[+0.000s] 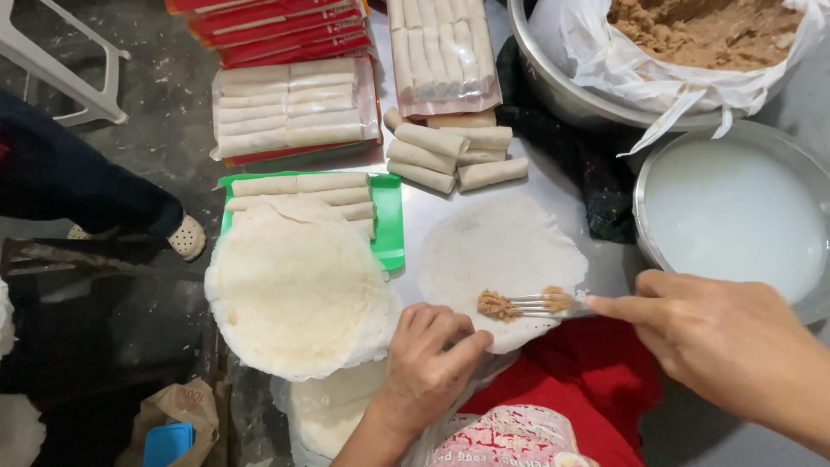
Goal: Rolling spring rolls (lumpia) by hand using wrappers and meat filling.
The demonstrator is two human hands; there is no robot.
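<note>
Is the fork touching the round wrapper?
Touching. The head view shows the fork, held by the right hand, lying tines-down with brown filling on the round wrapper, no gap visible.

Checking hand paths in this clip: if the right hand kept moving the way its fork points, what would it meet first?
The right hand points its fork leftward over the wrapper. First in line is probably the left hand, its fingertips just beyond the filling; depth is unclear.
</note>
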